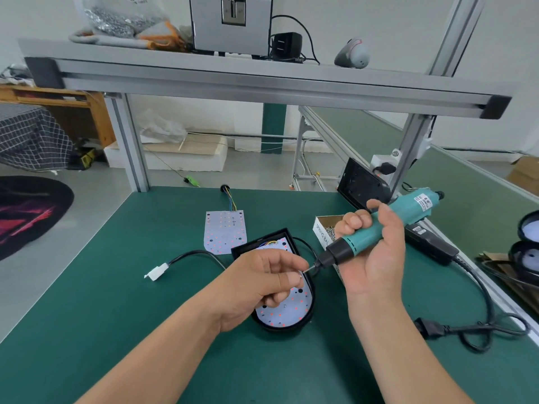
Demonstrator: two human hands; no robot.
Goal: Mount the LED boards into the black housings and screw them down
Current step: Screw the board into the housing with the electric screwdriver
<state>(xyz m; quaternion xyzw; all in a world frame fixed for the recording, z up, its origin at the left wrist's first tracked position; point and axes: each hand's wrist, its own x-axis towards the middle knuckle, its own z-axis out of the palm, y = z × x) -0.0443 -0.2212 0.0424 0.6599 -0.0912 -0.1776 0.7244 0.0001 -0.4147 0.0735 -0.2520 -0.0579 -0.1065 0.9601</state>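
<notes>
The left hand (262,284) hovers over the black housing (312,300) at mid-surface (131,316), its thumb and forefinger pinching what looks like a small screw (304,272) at the bit of the teal screwdriver (379,228). The right hand (376,258) grips this with curled fingers (353,221). A white, red-dotted LED board (291,309) sits in this housing, apparently mid-screwing. A second board (224,231) lies loose behind and a spare housing (360,185) leans beyond, so much remains.

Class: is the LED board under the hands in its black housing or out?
In: the LED board lies flat within the black housing, whose raised rim surrounds it. Whether it is screwed down, cannot tell.
</notes>
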